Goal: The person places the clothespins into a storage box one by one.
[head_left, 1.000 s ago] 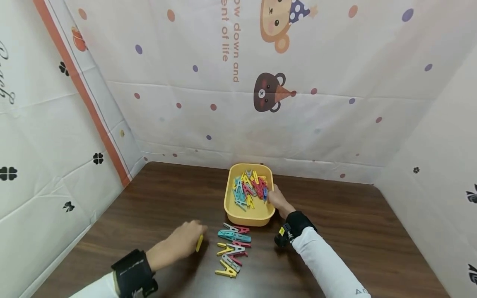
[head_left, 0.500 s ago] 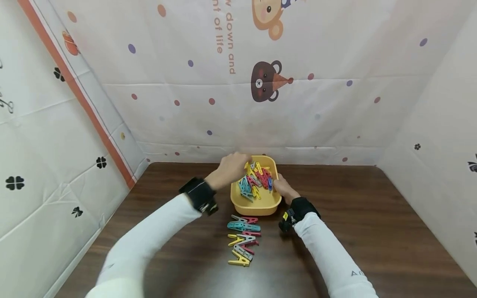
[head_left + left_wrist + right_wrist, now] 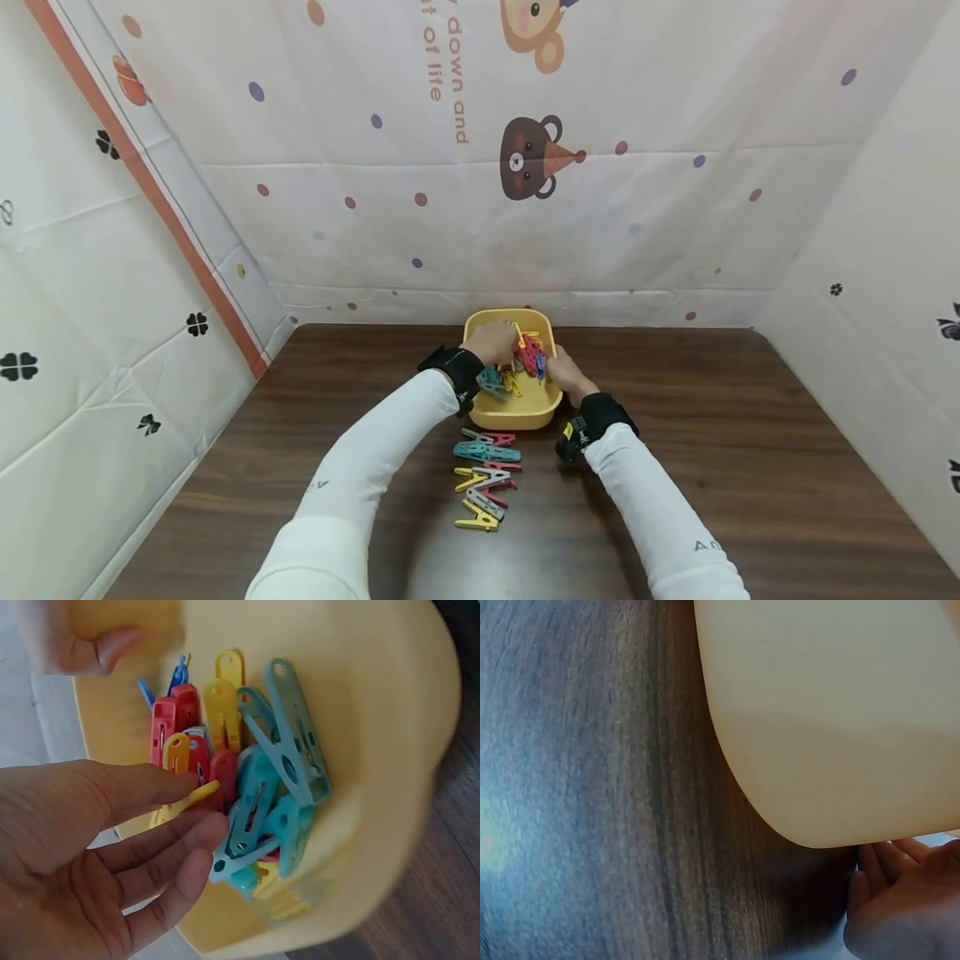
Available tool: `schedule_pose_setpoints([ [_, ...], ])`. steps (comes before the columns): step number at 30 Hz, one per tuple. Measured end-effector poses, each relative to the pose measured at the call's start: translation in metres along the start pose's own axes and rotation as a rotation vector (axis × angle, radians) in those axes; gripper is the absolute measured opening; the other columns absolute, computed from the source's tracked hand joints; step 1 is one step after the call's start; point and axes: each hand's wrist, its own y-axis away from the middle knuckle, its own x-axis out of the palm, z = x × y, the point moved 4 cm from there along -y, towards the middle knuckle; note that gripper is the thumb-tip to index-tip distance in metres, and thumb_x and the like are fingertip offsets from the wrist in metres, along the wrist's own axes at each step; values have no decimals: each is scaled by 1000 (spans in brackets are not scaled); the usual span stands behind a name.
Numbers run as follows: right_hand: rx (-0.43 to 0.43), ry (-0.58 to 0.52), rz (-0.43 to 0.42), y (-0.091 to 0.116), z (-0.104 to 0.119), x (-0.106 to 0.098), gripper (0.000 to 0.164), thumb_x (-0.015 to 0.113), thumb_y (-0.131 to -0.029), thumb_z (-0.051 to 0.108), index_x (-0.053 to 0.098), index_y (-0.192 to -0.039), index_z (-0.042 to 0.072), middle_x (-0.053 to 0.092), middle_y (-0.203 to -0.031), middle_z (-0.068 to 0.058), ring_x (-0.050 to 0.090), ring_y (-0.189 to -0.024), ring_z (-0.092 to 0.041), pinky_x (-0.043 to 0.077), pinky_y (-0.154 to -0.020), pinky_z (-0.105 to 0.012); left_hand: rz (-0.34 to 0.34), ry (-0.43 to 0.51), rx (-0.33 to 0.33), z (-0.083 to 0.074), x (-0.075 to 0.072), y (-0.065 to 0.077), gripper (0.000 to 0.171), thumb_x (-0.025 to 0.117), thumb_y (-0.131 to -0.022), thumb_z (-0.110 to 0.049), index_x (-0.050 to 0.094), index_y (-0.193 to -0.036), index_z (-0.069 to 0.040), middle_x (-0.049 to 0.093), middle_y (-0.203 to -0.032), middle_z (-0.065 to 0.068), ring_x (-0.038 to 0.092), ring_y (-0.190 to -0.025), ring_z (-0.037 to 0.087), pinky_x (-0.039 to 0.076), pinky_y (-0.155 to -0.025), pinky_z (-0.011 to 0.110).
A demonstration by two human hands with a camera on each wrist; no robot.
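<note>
1. My left hand point(image 3: 491, 340) is inside the yellow tub point(image 3: 516, 414), over the heap of clothes pegs point(image 3: 525, 358) that fills it.
2. In the left wrist view my left hand point(image 3: 90, 855) has its fingers point(image 3: 161, 851) nearly straight and spread a little. Their tips touch the pegs, and nothing is gripped.
3. A yellow peg point(image 3: 184, 804) lies just under my thumb, and the fingertips rest against a teal peg point(image 3: 251, 817). Red pegs point(image 3: 166, 724) and another long teal peg point(image 3: 289, 742) lie beside them in the same heap.
4. My right hand point(image 3: 564, 373) is at the tub's right side, against its rim and outer wall. The thumb sits at the rim, close to the red and blue pegs.
5. In the right wrist view my right hand point(image 3: 904, 900) lies with its fingers against the tub's outer wall point(image 3: 832, 712), down near the bench point(image 3: 592, 787). I cannot tell how tightly it grips.
6. The tub stands on the dark wooden bench point(image 3: 712, 433), close to its far edge and near the patterned cloth backdrop point(image 3: 480, 158).
7. A row of loose pegs point(image 3: 483, 479) in grey, red, teal and yellow lies on the bench just in front of the tub, between my 2 forearms.
</note>
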Motion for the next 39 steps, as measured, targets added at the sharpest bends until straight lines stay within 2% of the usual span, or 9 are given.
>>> schedule_pose_setpoints([
  [4, 4, -7, 8, 2, 3, 1, 74, 30, -93, -1, 3, -161, 2, 25, -160, -27, 41, -132, -36, 45, -92, -38, -10, -46, 22, 3, -4, 13, 8, 64, -98, -14, 66, -91, -11, 66, -113, 8, 57, -84, 17, 46, -70, 31],
  [7, -5, 4, 11, 4, 4, 1, 74, 30, -93, -2, 2, -161, 0, 25, -160, -28, 42, -130, -37, 43, -89, -38, -41, -71, 97, -4, -10, 38, 13, 67, -98, -18, 70, -109, -11, 71, -108, 6, 65, -88, 17, 53, -72, 31],
  [10, -18, 4, 12, 5, 3, 1, 73, 29, -93, -1, 3, -161, -1, 28, -156, -29, 43, -127, -37, 42, -88, -38, -83, -61, 245, -20, -9, 84, 19, 71, -97, -21, 73, -114, -12, 74, -96, 2, 67, -79, 13, 55, -66, 25],
  [14, -15, -16, 3, 3, -1, 4, 70, 30, -95, 1, 5, -161, 0, 30, -156, -28, 42, -129, -36, 42, -94, -39, -106, -76, 430, -36, 13, 163, 14, 74, -94, -25, 73, -105, -17, 70, -83, -5, 59, -66, 4, 46, -53, 17],
  [17, -7, -12, -1, 2, -2, 5, 72, 31, -95, 0, 5, -161, 2, 29, -157, -26, 41, -130, -36, 41, -94, -40, -88, -111, 507, -35, 37, 207, 16, 76, -93, -28, 72, -106, -20, 64, -90, -7, 56, -75, 3, 42, -52, 16],
  [19, -5, -5, 1, 2, -2, 3, 70, 31, -96, 0, 5, -161, 2, 29, -156, -26, 42, -128, -36, 41, -91, -40, -51, -92, 523, -28, 52, 223, 24, 75, -94, -30, 68, -116, -21, 62, -105, -5, 56, -87, 4, 44, -56, 16],
  [24, -2, 6, -4, 0, -2, 0, 66, 29, -100, 1, 4, -161, 3, 31, -155, -26, 44, -126, -36, 42, -86, -37, -54, -46, 521, -13, 69, 236, 34, 78, -92, -27, 62, -122, -21, 57, -117, -2, 52, -97, 6, 44, -60, 14],
  [30, 0, 9, 0, 1, 0, 1, 71, 31, -96, -1, 3, -162, 2, 30, -156, -27, 46, -123, -37, 43, -82, -36, -92, -17, 505, -9, 66, 234, 35, 80, -90, -29, 66, -120, -19, 58, -115, -3, 53, -98, 6, 44, -61, 14],
  [39, 10, -14, -1, 5, 0, 1, 78, 32, -89, -3, 3, -162, 3, 26, -159, -26, 44, -126, -36, 44, -85, -37, -176, -69, 680, -28, 63, 228, 8, 73, -96, -25, 75, -103, -21, 63, -96, -8, 58, -86, 0, 48, -68, 12],
])
